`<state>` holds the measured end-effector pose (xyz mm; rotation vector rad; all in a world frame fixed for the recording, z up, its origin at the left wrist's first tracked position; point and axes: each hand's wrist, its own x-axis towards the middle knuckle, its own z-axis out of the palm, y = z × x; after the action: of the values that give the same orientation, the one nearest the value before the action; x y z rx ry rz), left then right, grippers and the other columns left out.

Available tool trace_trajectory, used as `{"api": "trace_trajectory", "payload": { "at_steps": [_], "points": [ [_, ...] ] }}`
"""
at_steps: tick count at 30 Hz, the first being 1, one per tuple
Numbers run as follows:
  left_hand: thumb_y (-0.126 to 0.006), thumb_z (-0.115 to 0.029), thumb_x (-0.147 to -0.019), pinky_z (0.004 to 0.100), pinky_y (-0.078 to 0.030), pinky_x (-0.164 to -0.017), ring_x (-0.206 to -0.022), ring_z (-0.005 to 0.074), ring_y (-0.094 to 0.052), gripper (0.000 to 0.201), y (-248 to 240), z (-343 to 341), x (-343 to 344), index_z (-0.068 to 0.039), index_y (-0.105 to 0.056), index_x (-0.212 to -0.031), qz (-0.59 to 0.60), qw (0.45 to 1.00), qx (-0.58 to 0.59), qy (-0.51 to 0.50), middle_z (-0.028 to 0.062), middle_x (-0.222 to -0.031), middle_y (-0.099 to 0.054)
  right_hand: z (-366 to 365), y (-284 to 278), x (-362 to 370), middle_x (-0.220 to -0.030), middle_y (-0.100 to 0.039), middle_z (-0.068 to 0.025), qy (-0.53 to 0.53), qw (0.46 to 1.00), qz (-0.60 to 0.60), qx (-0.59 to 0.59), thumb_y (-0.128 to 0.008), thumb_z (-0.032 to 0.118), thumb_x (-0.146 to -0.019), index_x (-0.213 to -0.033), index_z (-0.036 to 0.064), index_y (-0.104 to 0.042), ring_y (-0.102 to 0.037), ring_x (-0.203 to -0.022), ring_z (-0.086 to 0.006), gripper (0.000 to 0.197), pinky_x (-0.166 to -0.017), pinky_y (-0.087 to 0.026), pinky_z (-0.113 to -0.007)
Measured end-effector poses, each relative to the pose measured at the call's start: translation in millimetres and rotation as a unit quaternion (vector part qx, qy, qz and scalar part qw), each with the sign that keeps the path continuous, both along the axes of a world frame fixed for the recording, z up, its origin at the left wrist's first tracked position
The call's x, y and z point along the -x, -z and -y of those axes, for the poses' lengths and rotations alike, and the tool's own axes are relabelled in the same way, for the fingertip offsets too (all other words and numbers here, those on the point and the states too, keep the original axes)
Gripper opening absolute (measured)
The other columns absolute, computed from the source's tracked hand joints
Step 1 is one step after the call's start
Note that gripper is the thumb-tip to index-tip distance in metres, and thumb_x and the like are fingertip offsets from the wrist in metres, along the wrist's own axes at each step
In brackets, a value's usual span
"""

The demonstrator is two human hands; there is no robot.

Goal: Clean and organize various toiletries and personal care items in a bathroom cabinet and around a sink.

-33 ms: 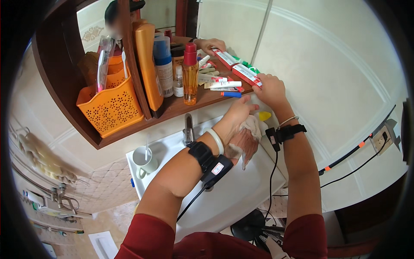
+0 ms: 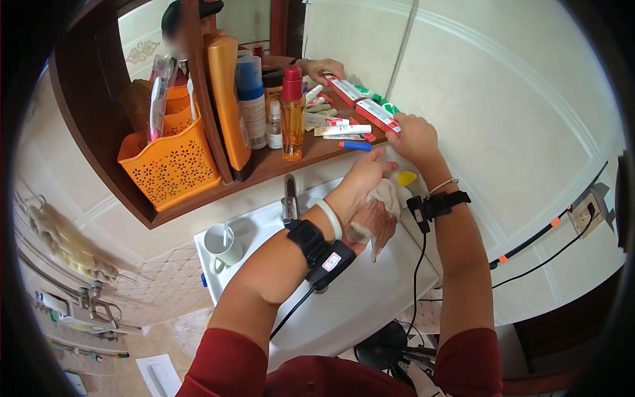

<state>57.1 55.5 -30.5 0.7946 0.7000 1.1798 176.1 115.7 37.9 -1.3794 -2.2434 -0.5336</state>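
My right hand (image 2: 418, 137) is closed on the near end of a red-and-white toothpaste box (image 2: 377, 116) at the right end of the brown shelf (image 2: 261, 171). My left hand (image 2: 365, 177) is just below the shelf edge, closed around a crumpled pinkish-white cloth (image 2: 376, 218) that hangs over the sink. Its thumb and index finger show above the cloth; the other fingers are hidden. Near it on the shelf lie a blue cylinder (image 2: 355, 145) with an orange end and several white-and-red tubes (image 2: 337, 130). Green tubes (image 2: 390, 107) lie behind the box.
On the shelf stand an amber bottle (image 2: 292, 122) with a red cap, an orange bottle (image 2: 228, 99) and an orange basket (image 2: 169, 171) holding toothbrushes. Below are a white sink (image 2: 317, 337), its tap (image 2: 290, 198) and a mug (image 2: 221, 248). A mirror (image 2: 251, 30) backs the shelf.
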Motion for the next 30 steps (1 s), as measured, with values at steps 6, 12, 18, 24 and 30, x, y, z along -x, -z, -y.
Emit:
{"api": "trace_trajectory", "payload": {
  "at_steps": [6, 12, 18, 24, 30],
  "points": [
    [-0.051, -0.001, -0.082, 0.0251, -0.046, -0.053, -0.061, 0.0118, -0.055, 0.053, 4.3, 30.8, 12.2, -0.005, -0.031, -0.131, 0.046, 0.999, -0.002, -0.007, 0.011, -0.096, -0.061, 2.2, 1.5, 13.2, -0.084, -0.061, -0.015, 0.02, 1.0, 0.012, 0.008, -0.062, 0.032, -0.071, -0.085, 0.0049, -0.06, -0.062, -0.078, -0.0312, 0.031, -0.067, -0.05, -0.041],
    [-0.05, -0.002, -0.082, 0.0222, -0.042, -0.05, -0.059, 0.0097, -0.052, 0.047, -13.3, 31.5, 31.5, -0.006, -0.038, -0.127, -0.031, 0.998, -0.028, -0.038, 0.0077, -0.092, -0.062, 6.1, -5.3, 14.5, -0.088, -0.06, -0.0134, -0.03, 0.999, 0.037, -0.02, -0.061, 0.027, -0.073, -0.091, 0.0063, -0.062, -0.058, -0.084, -0.0304, 0.028, -0.072, -0.047, -0.042],
    [-0.052, -0.004, -0.081, 0.0201, -0.039, -0.048, -0.053, 0.0069, -0.048, 0.044, -16.6, 24.2, 43.9, -0.008, -0.041, -0.124, -0.035, 0.999, -0.021, -0.035, 0.0047, -0.089, -0.063, 0.7, -2.3, 35.0, -0.089, -0.06, -0.0108, -0.172, 0.985, 0.004, -0.004, -0.06, 0.02, -0.073, -0.095, 0.0101, -0.063, -0.055, -0.085, -0.0308, 0.024, -0.072, -0.045, -0.042],
    [-0.053, -0.004, -0.081, 0.0199, -0.039, -0.048, -0.054, 0.0067, -0.048, 0.042, -13.9, 21.8, 45.9, -0.008, -0.044, -0.123, -0.065, 0.997, -0.029, -0.019, 0.0045, -0.09, -0.063, -9.6, 3.9, 42.5, -0.086, -0.06, -0.0093, -0.194, 0.981, -0.007, -0.008, -0.064, 0.018, -0.07, -0.09, 0.0111, -0.064, -0.056, -0.086, -0.0292, 0.021, -0.073, -0.045, -0.042],
    [-0.053, -0.005, -0.081, 0.0212, -0.04, -0.049, -0.056, 0.0078, -0.049, 0.043, -14.4, 17.2, 46.1, -0.007, -0.043, -0.123, -0.062, 0.998, -0.016, -0.023, 0.0052, -0.093, -0.063, -20.0, 9.5, 52.5, -0.082, -0.06, -0.0082, -0.268, 0.962, -0.038, -0.039, -0.065, 0.015, -0.068, -0.088, 0.0103, -0.064, -0.056, -0.083, -0.0289, 0.02, -0.072, -0.045, -0.04]
  ]
}}
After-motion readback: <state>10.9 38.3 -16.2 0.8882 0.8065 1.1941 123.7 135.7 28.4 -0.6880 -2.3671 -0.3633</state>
